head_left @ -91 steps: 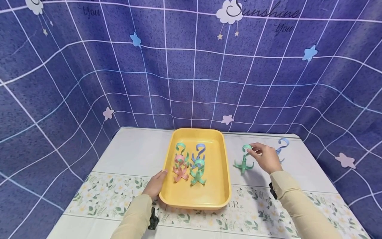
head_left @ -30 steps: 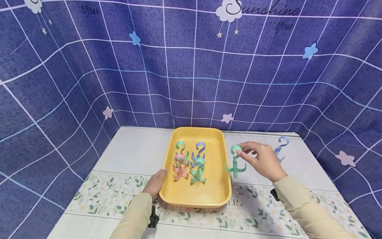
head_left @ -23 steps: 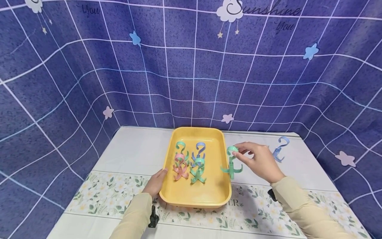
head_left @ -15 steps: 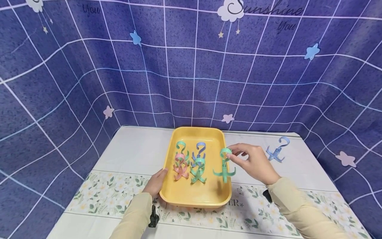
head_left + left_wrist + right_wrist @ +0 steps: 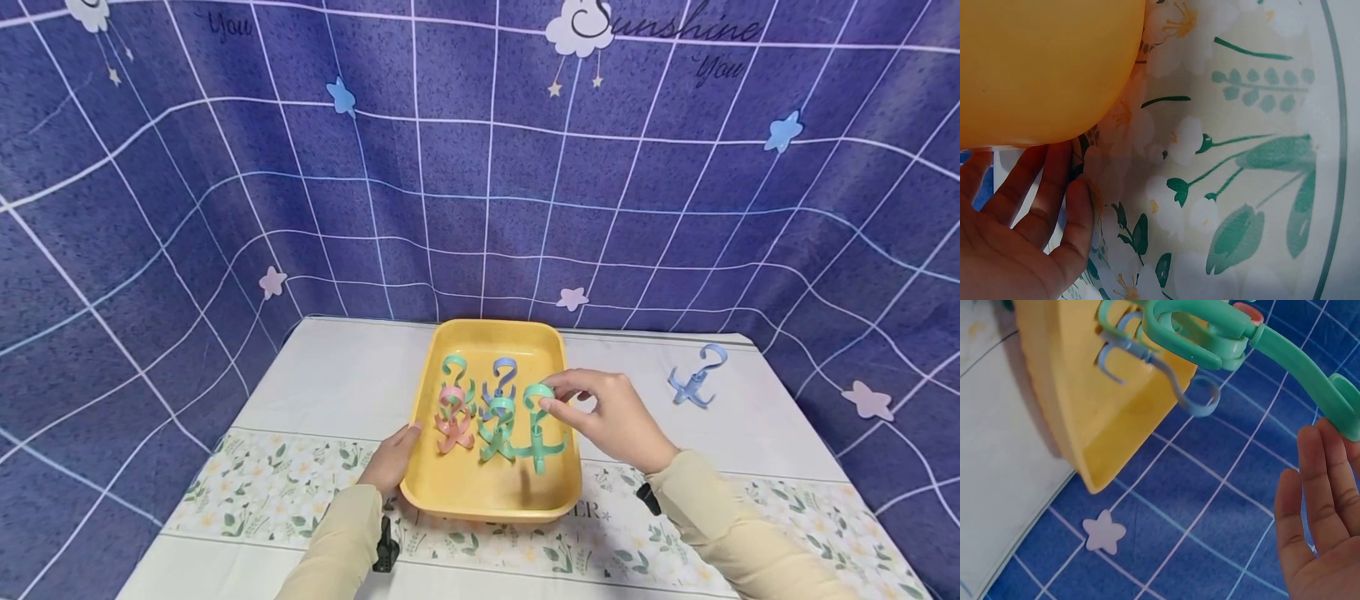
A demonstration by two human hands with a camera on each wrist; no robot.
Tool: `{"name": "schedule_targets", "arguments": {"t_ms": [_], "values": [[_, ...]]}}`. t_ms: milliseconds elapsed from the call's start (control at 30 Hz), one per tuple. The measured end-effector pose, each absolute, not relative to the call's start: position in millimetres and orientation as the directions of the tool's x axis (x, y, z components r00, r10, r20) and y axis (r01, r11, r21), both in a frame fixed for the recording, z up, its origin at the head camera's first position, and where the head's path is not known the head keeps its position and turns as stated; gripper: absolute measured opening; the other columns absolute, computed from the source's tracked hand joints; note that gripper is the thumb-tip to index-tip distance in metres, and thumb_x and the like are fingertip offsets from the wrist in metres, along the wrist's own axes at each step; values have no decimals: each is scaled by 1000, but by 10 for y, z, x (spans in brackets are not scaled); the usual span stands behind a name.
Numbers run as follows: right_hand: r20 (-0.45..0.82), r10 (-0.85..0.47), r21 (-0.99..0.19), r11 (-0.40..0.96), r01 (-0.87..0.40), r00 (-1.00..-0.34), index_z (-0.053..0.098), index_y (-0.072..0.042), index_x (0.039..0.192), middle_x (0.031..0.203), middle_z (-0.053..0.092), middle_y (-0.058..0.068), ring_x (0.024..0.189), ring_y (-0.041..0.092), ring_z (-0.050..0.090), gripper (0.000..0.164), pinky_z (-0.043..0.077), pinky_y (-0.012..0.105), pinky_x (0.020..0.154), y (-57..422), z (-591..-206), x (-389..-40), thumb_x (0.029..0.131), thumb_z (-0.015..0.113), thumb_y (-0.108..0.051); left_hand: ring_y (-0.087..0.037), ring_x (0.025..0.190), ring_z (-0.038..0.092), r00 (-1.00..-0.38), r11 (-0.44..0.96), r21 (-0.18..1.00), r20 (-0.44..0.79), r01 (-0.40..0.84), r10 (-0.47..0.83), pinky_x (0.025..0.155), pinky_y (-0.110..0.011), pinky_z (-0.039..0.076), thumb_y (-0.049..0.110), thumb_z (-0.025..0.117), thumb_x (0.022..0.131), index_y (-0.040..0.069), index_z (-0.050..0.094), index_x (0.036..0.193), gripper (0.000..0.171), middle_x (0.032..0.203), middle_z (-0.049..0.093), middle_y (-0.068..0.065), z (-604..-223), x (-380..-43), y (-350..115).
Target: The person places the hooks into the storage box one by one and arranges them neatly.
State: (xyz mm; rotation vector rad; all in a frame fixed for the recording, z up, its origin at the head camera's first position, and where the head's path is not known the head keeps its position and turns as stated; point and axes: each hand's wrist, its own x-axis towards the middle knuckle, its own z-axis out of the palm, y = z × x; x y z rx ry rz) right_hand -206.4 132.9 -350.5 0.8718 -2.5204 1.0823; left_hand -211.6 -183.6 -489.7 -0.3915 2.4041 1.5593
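Note:
My right hand [image 5: 611, 421] pinches the top curl of a green four-pronged rotating hook [image 5: 537, 450], hanging upright over the right half of the yellow tray [image 5: 491, 510]. In the right wrist view its green prongs overlap the tray, and the fingertips meet the curl at the right edge. My left hand [image 5: 390, 462] holds the tray's left side, thumb at the rim; the left wrist view shows its fingers [image 5: 1054, 187] reaching under the wall. Inside the tray stand a pink hook [image 5: 454, 435], a blue hook [image 5: 505, 367] and two more green hooks, partly overlapping.
Another blue hook [image 5: 692, 390] lies on the white table [image 5: 337, 358] to the right. A floral band [image 5: 285, 483] crosses the table's front. A dark blue gridded cloth [image 5: 480, 167] hangs behind and along both sides.
My right hand has carried the green hook leftward from the table right of the tray to above its right half. The blue hook on the right is now uncovered. My left hand has stayed put.

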Motion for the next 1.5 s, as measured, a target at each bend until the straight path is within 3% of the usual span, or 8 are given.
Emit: {"name": "schedule_targets", "arguments": {"t_ms": [267, 633, 833, 1233, 1500], "values": [[430, -458, -614, 483, -624, -778, 78, -11, 110, 94, 75, -8, 83, 6, 67, 20, 58, 39, 70, 1129, -3563, -2042, 92, 78, -21, -43, 126, 56, -938, 398, 851, -338, -341, -81, 105, -57, 45, 50, 32, 110, 5, 36, 158, 65, 142, 55, -25, -4901, -2112, -1845], [424, -494, -623, 450, -640, -759, 78, -12, 110, 92, 73, -7, 83, 5, 66, 20, 53, 24, 64, 847, -3673, -2008, 93, 77, -22, -43, 127, 56, -941, 398, 855, -329, -333, -79, 107, -56, 44, 49, 32, 110, 4, 38, 157, 65, 143, 55, -25, -4907, -2108, -1845], [427, -502, -633, 429, -645, -752, 78, -11, 109, 92, 73, -6, 82, 5, 66, 19, 54, 23, 64, 727, -3688, -2020, 93, 77, -20, -45, 131, 51, -940, 415, 845, -330, -336, -90, 110, -58, 39, 47, 31, 110, 4, 37, 157, 64, 145, 53, -26, -4896, -2112, -1838], [320, -483, -718, 437, -541, -815, 78, -12, 105, 85, 72, -8, 77, 5, 66, 14, 56, 25, 68, 519, -3731, -2038, 91, 79, -18, -44, 128, 54, -943, 418, 848, -319, -327, -91, 109, -57, 41, 48, 31, 110, 4, 37, 157, 64, 143, 55, -25, -4909, -2099, -1847], [294, -487, -725, 448, -524, -822, 79, -9, 101, 82, 73, -5, 76, 9, 68, 11, 57, 27, 73, 434, -3808, -2072, 90, 78, -10, -44, 129, 54, -947, 418, 852, -308, -315, -86, 110, -57, 40, 47, 32, 110, 4, 38, 157, 64, 144, 54, -26, -4920, -2106, -1846]]}}
